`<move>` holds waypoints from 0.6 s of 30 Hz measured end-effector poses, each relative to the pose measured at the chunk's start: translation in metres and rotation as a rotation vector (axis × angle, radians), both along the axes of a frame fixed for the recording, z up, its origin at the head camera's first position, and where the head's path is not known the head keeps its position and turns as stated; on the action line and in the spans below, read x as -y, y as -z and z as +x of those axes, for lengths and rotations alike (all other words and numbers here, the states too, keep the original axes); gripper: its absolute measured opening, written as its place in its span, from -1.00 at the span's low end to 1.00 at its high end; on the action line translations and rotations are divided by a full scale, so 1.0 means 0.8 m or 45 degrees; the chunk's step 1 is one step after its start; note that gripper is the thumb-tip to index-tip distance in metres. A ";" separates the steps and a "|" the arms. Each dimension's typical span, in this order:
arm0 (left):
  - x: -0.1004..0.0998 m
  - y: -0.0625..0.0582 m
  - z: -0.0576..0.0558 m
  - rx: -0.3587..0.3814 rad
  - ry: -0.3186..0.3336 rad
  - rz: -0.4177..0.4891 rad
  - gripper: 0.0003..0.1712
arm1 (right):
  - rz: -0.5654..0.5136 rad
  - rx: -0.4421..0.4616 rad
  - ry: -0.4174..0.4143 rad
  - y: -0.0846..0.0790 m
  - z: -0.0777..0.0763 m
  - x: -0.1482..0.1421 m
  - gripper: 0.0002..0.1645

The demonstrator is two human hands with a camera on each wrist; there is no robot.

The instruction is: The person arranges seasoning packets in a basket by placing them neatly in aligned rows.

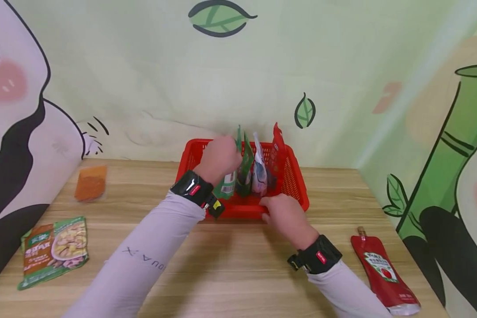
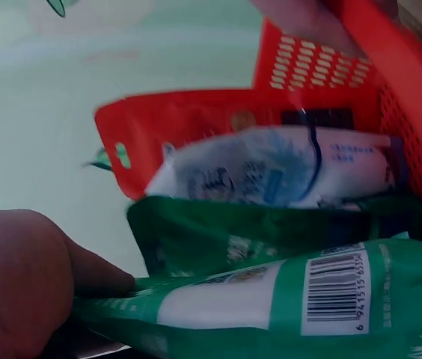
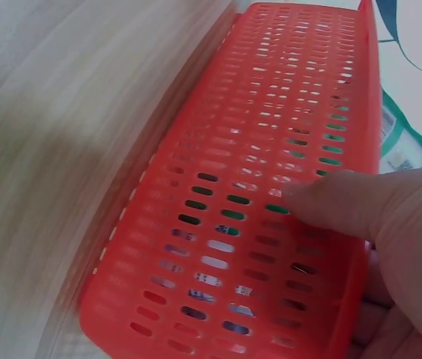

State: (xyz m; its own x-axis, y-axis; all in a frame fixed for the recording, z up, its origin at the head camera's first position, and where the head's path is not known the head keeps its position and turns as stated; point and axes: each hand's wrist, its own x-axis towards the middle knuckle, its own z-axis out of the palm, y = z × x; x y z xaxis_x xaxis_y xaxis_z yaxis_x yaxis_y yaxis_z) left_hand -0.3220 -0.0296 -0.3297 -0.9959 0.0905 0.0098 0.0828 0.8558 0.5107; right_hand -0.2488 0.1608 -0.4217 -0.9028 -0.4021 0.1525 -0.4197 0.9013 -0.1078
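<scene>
My left hand (image 1: 221, 159) pinches the top of a green packet (image 2: 271, 307) with a white barcode label, which stands in a red plastic basket (image 1: 238, 213). Beside it in the basket stand a darker green packet (image 2: 271, 228), a white-and-blue packet (image 1: 259, 170) and a red packet (image 1: 278, 152) with a hang hole. My right hand (image 1: 288, 218) grips the basket's near rim, its thumb on the slotted outer wall and its fingers over the inside, as the right wrist view shows.
On the wooden table's left lie a small orange-brown packet (image 1: 90, 183) and a green packet with a food picture (image 1: 55, 251). A red spouted sauce pouch (image 1: 385, 271) lies at the right. A printed cloth wall (image 1: 151, 79) rises behind the basket.
</scene>
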 end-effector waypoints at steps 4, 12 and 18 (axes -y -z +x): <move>0.004 0.010 -0.019 0.020 -0.022 0.010 -0.81 | 0.009 0.011 -0.002 0.002 -0.003 -0.001 -0.75; 0.012 0.037 -0.049 0.057 -0.119 0.142 -0.83 | -0.005 0.056 -0.038 0.001 -0.006 -0.003 -0.76; 0.007 0.051 -0.060 0.045 -0.155 0.199 -0.78 | 0.008 0.062 -0.034 0.002 -0.008 -0.004 -0.78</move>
State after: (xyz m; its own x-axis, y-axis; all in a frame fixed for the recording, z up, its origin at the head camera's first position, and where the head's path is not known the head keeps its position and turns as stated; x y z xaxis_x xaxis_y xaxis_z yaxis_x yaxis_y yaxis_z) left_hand -0.3699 -0.0350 -0.3707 -0.9993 -0.0308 -0.0211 -0.0372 0.7683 0.6390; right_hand -0.2553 0.1641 -0.4230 -0.8980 -0.4271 0.1060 -0.4381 0.8905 -0.1229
